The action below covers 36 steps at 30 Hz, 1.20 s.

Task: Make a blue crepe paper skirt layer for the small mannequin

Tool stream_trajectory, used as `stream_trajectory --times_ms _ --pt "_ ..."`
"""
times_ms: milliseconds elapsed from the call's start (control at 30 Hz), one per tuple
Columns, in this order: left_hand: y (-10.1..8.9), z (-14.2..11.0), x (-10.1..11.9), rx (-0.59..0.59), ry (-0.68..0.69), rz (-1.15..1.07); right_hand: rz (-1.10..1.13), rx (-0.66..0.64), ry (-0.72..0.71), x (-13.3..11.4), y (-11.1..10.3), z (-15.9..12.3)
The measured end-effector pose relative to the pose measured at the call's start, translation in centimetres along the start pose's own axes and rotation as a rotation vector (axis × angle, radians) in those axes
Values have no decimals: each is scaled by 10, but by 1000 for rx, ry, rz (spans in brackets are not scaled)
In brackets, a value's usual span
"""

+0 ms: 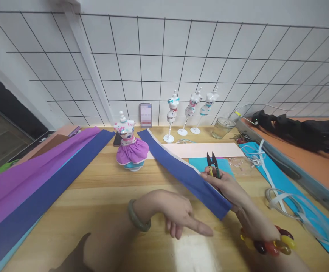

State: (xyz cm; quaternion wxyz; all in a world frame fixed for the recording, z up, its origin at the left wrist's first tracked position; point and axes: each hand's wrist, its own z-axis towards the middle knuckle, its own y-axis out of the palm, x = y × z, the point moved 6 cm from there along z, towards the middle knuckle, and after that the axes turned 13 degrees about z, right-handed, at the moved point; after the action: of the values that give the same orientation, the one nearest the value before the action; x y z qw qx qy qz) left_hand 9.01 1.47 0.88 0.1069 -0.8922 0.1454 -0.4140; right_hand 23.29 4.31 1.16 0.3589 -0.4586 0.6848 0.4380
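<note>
Evidently, one hand does double duty with snips and strip

The right hand (228, 185) has its grip closed around the snips (213, 162), blades up and away from the palm, while finger and thumb sit at the pale edge of the navy strip (178, 166). Carrying the tool this way probably keeps its points off the cloth and leaves the fingertips usable. The left hand (178, 211) grips nothing that shows: its index finger is stretched out, the others curl below, and it is apart from the strip. Whether it touches the worktop (96, 189) I cannot tell.

The strip slants from the back of the worktop to its near end by the right wrist, perhaps so its length lies within easy reach. Under its middle runs a pink strip (210, 150), and beside the snips lies a blue piece (198, 162).

Left of the navy strip stands a form (126, 130) in a purple skirt (132, 152), well clear of the hands. Three bare forms (173, 107) stand at the back, seemingly kept out of the way, with a phone (145, 115) upright against the wall, likely for viewing. Long cloths (76, 166) fill the left side; white ribbon (262, 151) lies on the right.
</note>
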Motion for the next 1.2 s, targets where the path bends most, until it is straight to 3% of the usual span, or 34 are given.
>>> stream_trajectory --times_ms 100,233,333,433,633,733,867,1033,1200 --pt "3 16 6 56 172 -334 61 -6 16 -6 -6 -1" --pt "-10 30 6 175 431 -780 -5 -11 -19 -10 -10 -5" --pt "-27 34 -6 395 457 -1119 -78 -9 -48 -7 -9 -8" --pt "-41 33 -17 638 439 -1275 -171 -20 -108 -4 -7 -9" --pt "-62 11 -27 926 443 -1235 -160 -71 -62 2 -1 -5" --pt "-72 0 -34 1020 441 -1172 -171 -105 -19 2 3 -1" --pt "-84 -13 -45 1121 447 -1075 -206 -166 -76 -5 11 4" --pt "-91 -22 -49 1163 444 -1004 -309 -122 -227 -12 18 10" --pt "-82 -10 -40 1066 419 -949 -322 -9 -344 -10 20 16"
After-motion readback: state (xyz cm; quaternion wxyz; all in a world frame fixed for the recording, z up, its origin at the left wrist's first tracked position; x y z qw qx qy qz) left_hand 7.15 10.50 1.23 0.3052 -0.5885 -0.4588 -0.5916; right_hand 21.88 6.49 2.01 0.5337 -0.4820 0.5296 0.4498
